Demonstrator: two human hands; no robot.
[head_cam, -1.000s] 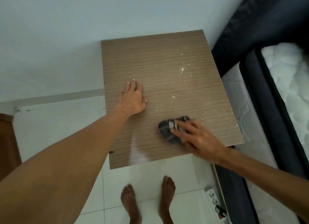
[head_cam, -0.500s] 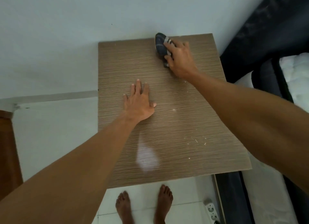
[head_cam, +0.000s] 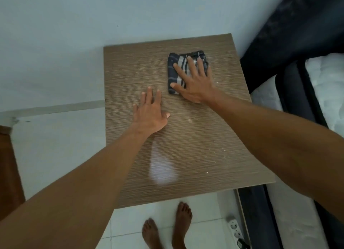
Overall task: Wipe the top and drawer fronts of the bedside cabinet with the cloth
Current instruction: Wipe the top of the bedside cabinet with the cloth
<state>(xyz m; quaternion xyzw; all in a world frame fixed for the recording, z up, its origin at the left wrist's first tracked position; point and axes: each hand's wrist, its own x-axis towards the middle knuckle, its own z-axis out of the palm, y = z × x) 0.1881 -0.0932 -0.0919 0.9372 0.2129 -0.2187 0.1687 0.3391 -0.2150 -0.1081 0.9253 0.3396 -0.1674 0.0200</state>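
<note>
I look straight down on the bedside cabinet's brown wood-grain top [head_cam: 130, 66]. A folded dark cloth [head_cam: 174, 62] with pale stripes lies flat on its far right part. My right hand [head_cam: 193, 81] presses on the cloth with fingers spread over it. Left of it, my left hand [head_cam: 150, 114] rests palm down on the bare top, fingers apart, holding nothing. Small white crumbs [head_cam: 216, 153] dot the near right part of the top. The drawer fronts are hidden below the top.
A pale wall [head_cam: 93, 25] runs behind the cabinet. A bed with a dark frame [head_cam: 290, 77] and white mattress [head_cam: 327, 77] stands close on the right. My bare feet [head_cam: 167, 228] stand on white tiles, beside a power strip [head_cam: 235, 228]. Brown furniture [head_cam: 9, 165] sits at the left.
My right hand swept the cloth from the near right part to the far edge, then drew it back a little toward me and flattened on it. My left hand stayed put.
</note>
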